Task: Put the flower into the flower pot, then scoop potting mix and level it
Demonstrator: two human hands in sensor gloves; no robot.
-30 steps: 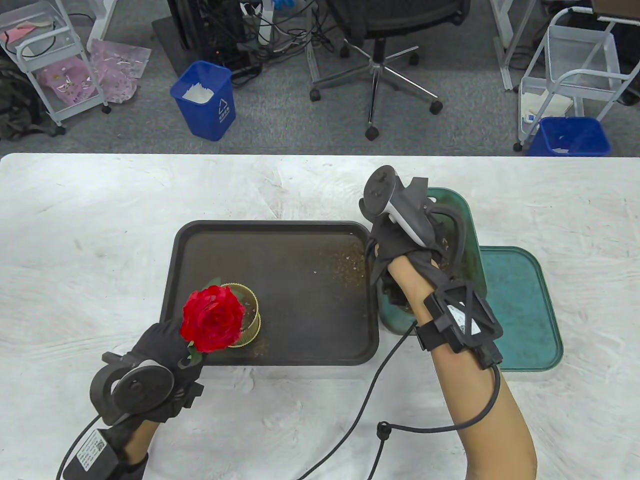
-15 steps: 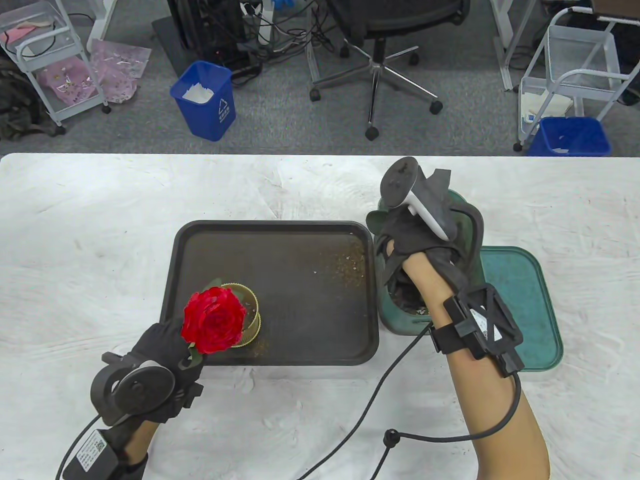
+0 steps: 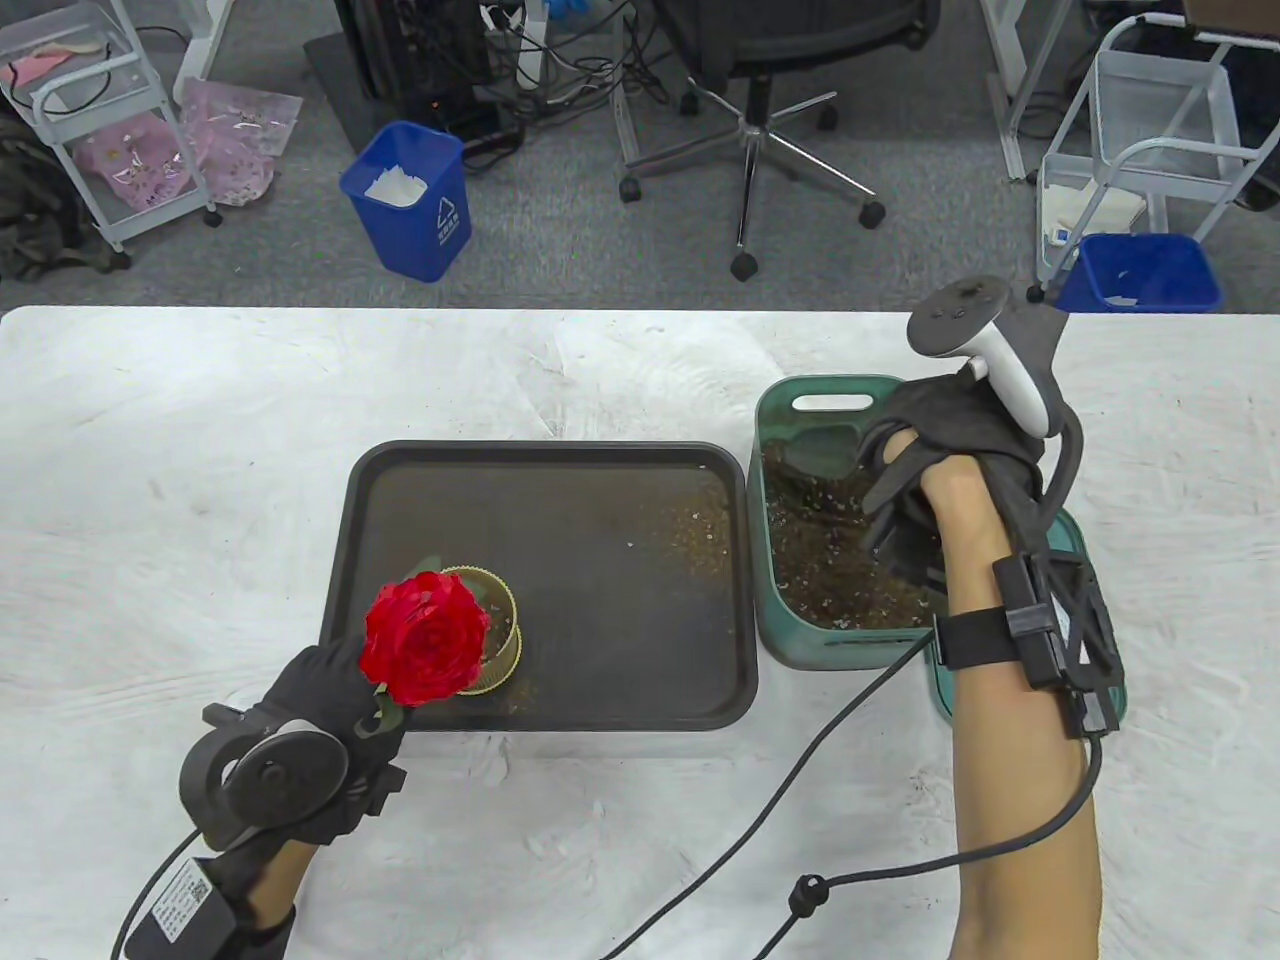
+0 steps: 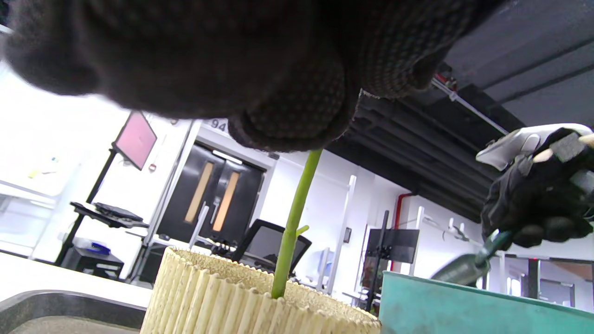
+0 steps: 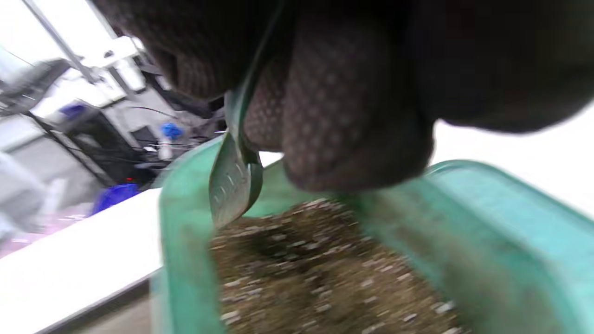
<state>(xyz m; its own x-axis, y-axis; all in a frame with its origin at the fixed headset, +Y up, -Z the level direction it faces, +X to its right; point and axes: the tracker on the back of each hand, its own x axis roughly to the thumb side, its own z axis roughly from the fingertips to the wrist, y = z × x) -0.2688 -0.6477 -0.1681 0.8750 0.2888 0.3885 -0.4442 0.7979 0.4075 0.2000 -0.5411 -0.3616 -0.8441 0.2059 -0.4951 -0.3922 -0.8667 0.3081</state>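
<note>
A red flower (image 3: 425, 637) stands with its green stem (image 4: 294, 222) in the ribbed yellow pot (image 3: 500, 640) on the black tray (image 3: 560, 455). My left hand (image 3: 345, 675) pinches the stem just under the bloom; in the left wrist view its fingertips (image 4: 287, 116) close on the stem above the pot (image 4: 222, 301). My right hand (image 3: 900, 495) grips the handle of a green trowel (image 3: 820, 447) over the green bin (image 3: 775, 640) of potting mix (image 3: 830, 560). In the right wrist view the trowel blade (image 5: 234, 185) points down at the mix (image 5: 315, 269).
Spilled mix (image 3: 700, 530) dots the tray's right side. A green lid (image 3: 1070, 530) lies right of the bin, mostly under my right forearm. A glove cable (image 3: 800, 760) trails over the white table (image 3: 200, 450).
My right hand has moved right and towards the table's far edge, uncovering the bin's mix. The left hand, flower and pot have stayed in place.
</note>
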